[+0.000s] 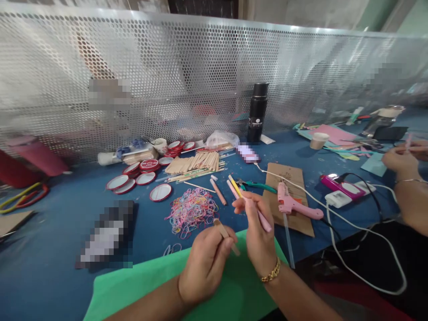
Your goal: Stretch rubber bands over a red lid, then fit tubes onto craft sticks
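In my left hand [209,258], fingers closed, is a flat wooden craft stick [223,231], tilted over a green sheet [160,292]. My right hand [259,232] is wrapped around slim pink and yellow markers [236,186], their upper ends poking out past the fingers. Another brownish-pink marker [219,191] lies just beyond on the blue table. Left of it sits a tangled heap of colourful rubber bands [192,211]. Behind the heap is a pile of wooden craft sticks [194,163]. A pink hot glue gun [294,203] rests on brown cardboard [302,225] beside my right hand.
Red-rimmed lids [146,178] lie at left-centre, near a dark blurred object [107,234]. A black flask [257,113] stands before a perforated metal screen [200,71]. White cables [368,272] loop from a power strip [347,189]. Another person's hands [406,160] work at far right.
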`<state>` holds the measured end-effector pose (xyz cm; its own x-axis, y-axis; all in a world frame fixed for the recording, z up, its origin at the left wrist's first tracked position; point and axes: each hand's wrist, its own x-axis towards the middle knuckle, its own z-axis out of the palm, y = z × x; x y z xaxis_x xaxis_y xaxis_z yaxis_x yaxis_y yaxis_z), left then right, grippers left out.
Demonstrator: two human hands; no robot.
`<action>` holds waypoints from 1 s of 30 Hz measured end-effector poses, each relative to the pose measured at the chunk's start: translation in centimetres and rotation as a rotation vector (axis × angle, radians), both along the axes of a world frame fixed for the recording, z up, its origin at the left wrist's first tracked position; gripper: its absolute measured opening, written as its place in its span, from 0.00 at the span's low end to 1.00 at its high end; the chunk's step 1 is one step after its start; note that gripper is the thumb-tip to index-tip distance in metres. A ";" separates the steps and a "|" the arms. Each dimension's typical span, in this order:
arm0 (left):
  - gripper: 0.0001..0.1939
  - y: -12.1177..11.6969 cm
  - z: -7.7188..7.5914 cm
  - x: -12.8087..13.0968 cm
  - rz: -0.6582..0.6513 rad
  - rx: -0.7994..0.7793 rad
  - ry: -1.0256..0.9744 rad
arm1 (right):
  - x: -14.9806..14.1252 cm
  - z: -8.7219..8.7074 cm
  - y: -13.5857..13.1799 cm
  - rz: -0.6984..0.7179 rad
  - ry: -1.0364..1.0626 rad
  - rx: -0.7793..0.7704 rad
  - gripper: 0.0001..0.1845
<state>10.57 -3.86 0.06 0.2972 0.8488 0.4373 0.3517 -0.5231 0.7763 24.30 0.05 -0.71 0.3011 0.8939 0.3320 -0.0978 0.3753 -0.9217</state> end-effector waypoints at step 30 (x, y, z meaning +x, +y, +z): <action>0.12 1.3 6.4 -8.9 0.386 0.129 -0.794 | -8.2 0.2 2.8 0.782 -1.119 0.436 0.17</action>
